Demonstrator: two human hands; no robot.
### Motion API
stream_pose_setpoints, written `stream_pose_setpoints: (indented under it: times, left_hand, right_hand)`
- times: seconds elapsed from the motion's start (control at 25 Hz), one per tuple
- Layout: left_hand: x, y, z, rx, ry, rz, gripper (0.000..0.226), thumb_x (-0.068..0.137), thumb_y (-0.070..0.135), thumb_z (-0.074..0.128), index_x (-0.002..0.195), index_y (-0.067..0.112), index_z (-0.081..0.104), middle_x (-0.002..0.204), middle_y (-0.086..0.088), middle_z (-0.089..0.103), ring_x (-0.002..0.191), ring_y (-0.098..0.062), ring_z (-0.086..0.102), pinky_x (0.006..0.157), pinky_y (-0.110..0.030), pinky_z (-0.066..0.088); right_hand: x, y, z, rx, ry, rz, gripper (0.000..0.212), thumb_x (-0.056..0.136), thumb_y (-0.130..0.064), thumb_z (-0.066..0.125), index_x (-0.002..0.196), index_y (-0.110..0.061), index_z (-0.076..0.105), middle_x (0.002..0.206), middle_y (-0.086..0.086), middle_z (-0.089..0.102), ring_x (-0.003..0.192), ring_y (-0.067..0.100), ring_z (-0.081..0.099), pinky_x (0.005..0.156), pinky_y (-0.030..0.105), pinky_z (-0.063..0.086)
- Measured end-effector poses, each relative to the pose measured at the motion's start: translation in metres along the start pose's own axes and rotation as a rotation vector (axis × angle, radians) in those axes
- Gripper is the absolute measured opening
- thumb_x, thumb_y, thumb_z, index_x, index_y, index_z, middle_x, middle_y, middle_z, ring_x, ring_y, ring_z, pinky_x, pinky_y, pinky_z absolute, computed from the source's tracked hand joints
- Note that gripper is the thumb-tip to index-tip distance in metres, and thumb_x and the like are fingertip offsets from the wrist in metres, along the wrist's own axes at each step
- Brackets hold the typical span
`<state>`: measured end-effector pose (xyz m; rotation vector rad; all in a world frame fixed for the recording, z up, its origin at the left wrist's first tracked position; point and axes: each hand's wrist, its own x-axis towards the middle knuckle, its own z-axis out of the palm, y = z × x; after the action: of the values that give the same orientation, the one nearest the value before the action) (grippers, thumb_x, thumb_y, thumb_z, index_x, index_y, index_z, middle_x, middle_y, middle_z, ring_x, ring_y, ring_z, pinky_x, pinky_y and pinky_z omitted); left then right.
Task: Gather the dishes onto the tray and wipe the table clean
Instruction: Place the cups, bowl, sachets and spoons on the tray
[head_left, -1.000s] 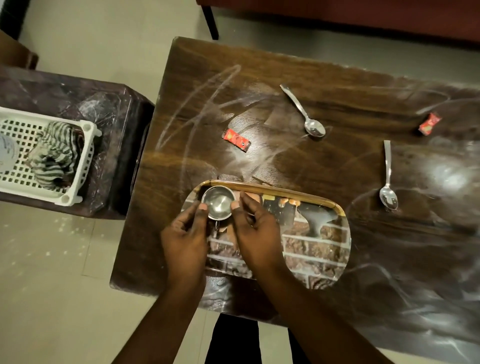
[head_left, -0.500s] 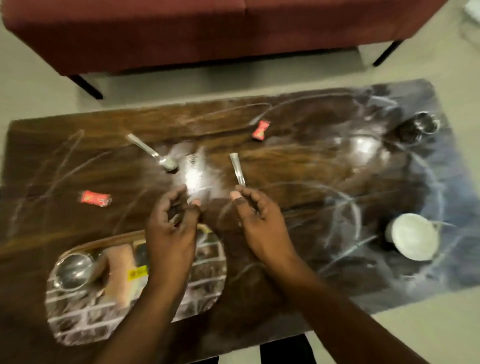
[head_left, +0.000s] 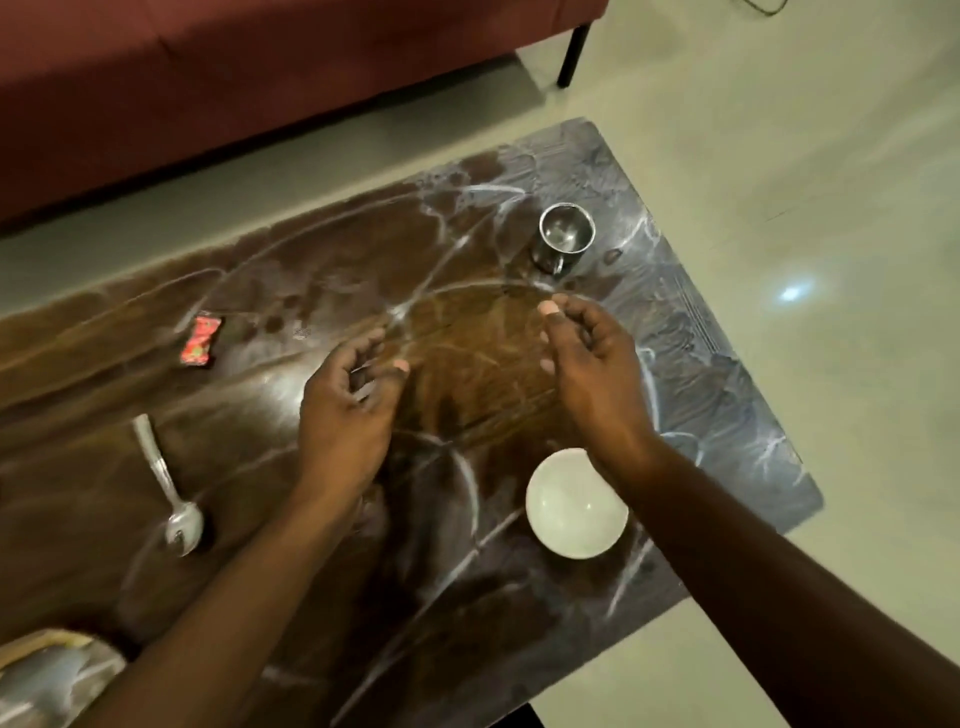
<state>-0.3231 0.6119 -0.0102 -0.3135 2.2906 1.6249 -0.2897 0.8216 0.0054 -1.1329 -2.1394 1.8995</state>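
My left hand and my right hand hover over the middle of the dark wooden table, fingers loosely curled, holding nothing. A steel cup stands just beyond my right hand's fingertips. A white bowl sits under my right wrist, near the front edge. A steel spoon lies to the left of my left hand. A red wrapper lies farther back on the left. Only a corner of the tray shows at the bottom left, part of it behind my left forearm.
White smears and streaks cover the tabletop. A dark red sofa runs along the far side, with one black leg on the pale floor. The table's right end and front edge drop to open floor.
The view has swung right along the table, away from the tray. Both hands left the small steel cup on the tray and now hover near the right end, by the steel cup and bowl.
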Motion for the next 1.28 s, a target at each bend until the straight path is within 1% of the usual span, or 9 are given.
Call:
stream_pose_setpoints:
  times: [0.08, 0.2, 0.32, 0.4, 0.44, 0.68, 0.96, 1.12, 1.28]
  left_hand:
    - [0.021, 0.014, 0.036, 0.038, -0.054, 0.026, 0.041, 0.105, 0.022, 0.069, 0.145, 0.020, 0.065, 0.141, 0.002, 0.070, 0.118, -0.003, 0.069, 0.108, -0.032, 0.057]
    - [0.048, 0.032, 0.085, 0.040, -0.098, 0.043, 0.045, 0.107, 0.026, 0.067, 0.151, 0.020, 0.060, 0.141, 0.004, 0.070, 0.120, -0.005, 0.069, 0.107, -0.026, 0.056]
    - [0.070, 0.049, 0.128, 0.029, -0.178, 0.011, 0.052, 0.109, 0.027, 0.063, 0.159, 0.018, 0.051, 0.137, 0.014, 0.067, 0.116, 0.002, 0.065, 0.099, -0.011, 0.051]
    - [0.081, 0.062, 0.154, -0.075, -0.236, -0.064, 0.057, 0.112, 0.028, 0.058, 0.165, 0.021, 0.040, 0.163, 0.007, 0.053, 0.140, -0.007, 0.057, 0.117, -0.026, 0.047]
    - [0.088, 0.066, 0.165, -0.125, -0.241, -0.098, 0.057, 0.112, 0.028, 0.056, 0.166, 0.022, 0.039, 0.168, 0.004, 0.048, 0.148, -0.011, 0.052, 0.123, -0.036, 0.044]
    - [0.109, 0.064, 0.184, -0.260, -0.222, -0.134, 0.039, 0.114, 0.018, 0.051, 0.151, 0.023, 0.061, 0.143, 0.001, 0.072, 0.132, -0.016, 0.067, 0.119, -0.046, 0.051]
    - [0.081, 0.040, 0.120, -0.451, 0.028, -0.059, 0.034, 0.111, 0.011, 0.057, 0.142, 0.012, 0.070, 0.136, -0.002, 0.077, 0.130, -0.017, 0.071, 0.118, -0.047, 0.053]
    - [0.041, 0.007, 0.032, -0.559, 0.162, -0.081, 0.035, 0.108, 0.012, 0.061, 0.142, 0.012, 0.070, 0.137, -0.004, 0.077, 0.132, -0.020, 0.070, 0.120, -0.050, 0.050]
    - [-0.010, -0.036, -0.069, -0.568, 0.297, -0.067, 0.031, 0.106, 0.018, 0.064, 0.135, 0.018, 0.074, 0.134, -0.002, 0.078, 0.133, -0.024, 0.069, 0.120, -0.051, 0.049]
  right_hand:
    - [0.036, 0.000, -0.024, 0.018, 0.033, 0.004, 0.029, 0.103, -0.039, 0.067, 0.127, -0.024, 0.069, 0.102, -0.010, 0.076, 0.092, 0.006, 0.072, 0.097, 0.051, 0.062]
    - [0.086, 0.000, -0.044, 0.014, 0.026, 0.040, 0.031, 0.103, -0.043, 0.065, 0.129, -0.028, 0.067, 0.114, -0.009, 0.074, 0.106, 0.012, 0.072, 0.101, 0.053, 0.060]
    - [0.121, -0.003, -0.049, 0.041, -0.020, 0.108, 0.031, 0.107, -0.039, 0.061, 0.134, -0.025, 0.064, 0.114, -0.010, 0.071, 0.090, 0.003, 0.076, 0.090, 0.038, 0.064]
    - [0.135, -0.004, -0.048, 0.084, -0.083, 0.152, 0.023, 0.109, -0.036, 0.057, 0.128, -0.024, 0.065, 0.105, -0.012, 0.071, 0.078, 0.001, 0.076, 0.072, 0.025, 0.062]
    - [0.139, -0.004, -0.045, 0.092, -0.114, 0.156, 0.022, 0.110, -0.035, 0.056, 0.126, -0.024, 0.067, 0.103, -0.011, 0.073, 0.081, 0.003, 0.075, 0.071, 0.024, 0.060]
    - [0.146, 0.003, -0.027, 0.152, -0.138, 0.147, 0.031, 0.110, -0.032, 0.056, 0.134, -0.019, 0.071, 0.124, 0.000, 0.077, 0.114, 0.018, 0.073, 0.089, 0.031, 0.062]
    - [0.090, -0.004, 0.020, 0.199, -0.139, 0.031, 0.031, 0.105, -0.026, 0.066, 0.134, -0.016, 0.074, 0.123, -0.005, 0.079, 0.116, 0.008, 0.073, 0.099, 0.035, 0.062]
    - [0.021, 0.002, 0.080, 0.130, -0.271, -0.025, 0.035, 0.103, -0.031, 0.069, 0.136, -0.020, 0.073, 0.128, -0.008, 0.077, 0.123, 0.007, 0.070, 0.109, 0.044, 0.056]
    - [-0.057, 0.005, 0.153, 0.077, -0.393, -0.023, 0.030, 0.101, -0.025, 0.072, 0.130, -0.019, 0.076, 0.121, -0.011, 0.080, 0.117, 0.005, 0.073, 0.108, 0.045, 0.057]
